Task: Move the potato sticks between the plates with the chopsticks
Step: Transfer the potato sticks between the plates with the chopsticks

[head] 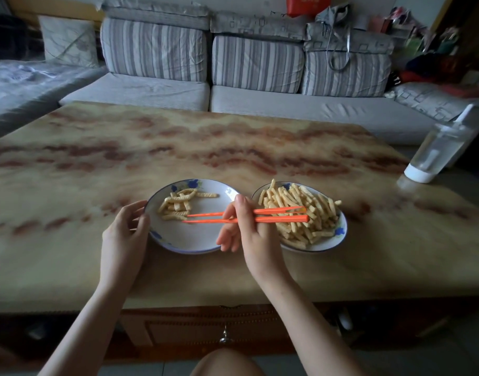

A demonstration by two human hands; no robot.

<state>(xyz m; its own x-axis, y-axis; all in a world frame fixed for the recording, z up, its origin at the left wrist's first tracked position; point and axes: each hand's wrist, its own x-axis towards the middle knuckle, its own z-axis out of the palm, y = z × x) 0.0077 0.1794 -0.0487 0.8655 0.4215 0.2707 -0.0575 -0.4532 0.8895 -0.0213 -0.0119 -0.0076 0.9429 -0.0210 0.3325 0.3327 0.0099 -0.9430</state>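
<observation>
Now right grip clamped on chopsticks, tips over left plate; left grip holding its rim.

The table offers open surface across its far half, to the left of the plates, and along the near edge. The left plate and right plate stand just beside each other; the right hand fills the narrow gap between them. Its chopsticks span crosswise above both plates, barring a low pass from the near side. The left hand holds the left plate's outer rim, closing that side. Potato sticks heap the right plate; a smaller cluster takes the left plate's far-left part, its near half bare. A water bottle stands at the right edge, well apart. A sofa borders the far edge.
</observation>
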